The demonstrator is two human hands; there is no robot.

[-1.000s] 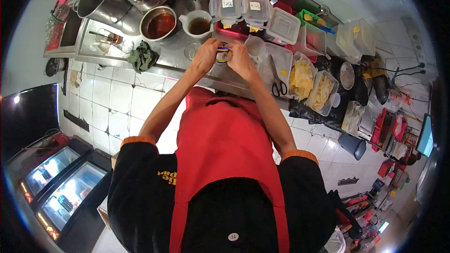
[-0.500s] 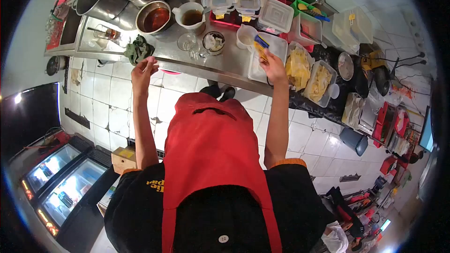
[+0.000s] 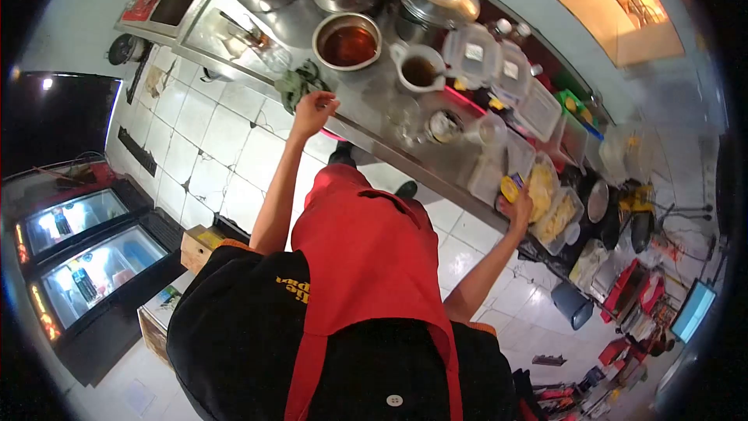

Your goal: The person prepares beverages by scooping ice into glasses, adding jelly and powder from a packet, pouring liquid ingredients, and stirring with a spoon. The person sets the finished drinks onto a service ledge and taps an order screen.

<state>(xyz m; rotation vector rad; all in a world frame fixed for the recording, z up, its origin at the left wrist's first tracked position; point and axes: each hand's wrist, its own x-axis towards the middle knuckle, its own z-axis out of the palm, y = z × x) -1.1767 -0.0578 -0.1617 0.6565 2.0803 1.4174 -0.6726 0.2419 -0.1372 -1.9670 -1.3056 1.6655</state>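
My right hand [image 3: 518, 209] is closed on a small yellow-and-blue packet [image 3: 510, 187], held up at the counter's front edge beside the tubs of yellow food. What the packet contains does not show. My left hand [image 3: 314, 114] hovers by the front edge with loosely bent, parted fingers and nothing visible in them. Just behind it lies a crumpled dark green cloth [image 3: 294, 87]; whether they touch, I cannot tell. Between my hands stand a clear glass mug [image 3: 405, 121] and a glass with pale contents [image 3: 444, 125]. Near the right hand is a white jug [image 3: 486, 131].
On the steel counter [image 3: 366, 113] stand a bowl of reddish-brown liquid [image 3: 347, 43], a white pitcher of brown liquid [image 3: 418, 70] and a lidded pot [image 3: 438, 0]. Stacked lidded boxes [image 3: 471, 54] are further right. A tub of yellow food [image 3: 555, 220] sits at the right. Lit fridges [image 3: 97, 265] stand at left.
My view has turned, so the counter now slants down to the right. My right hand has moved right and lower with the packet, nearer the food tubs. My left fingers have loosened near the cloth.
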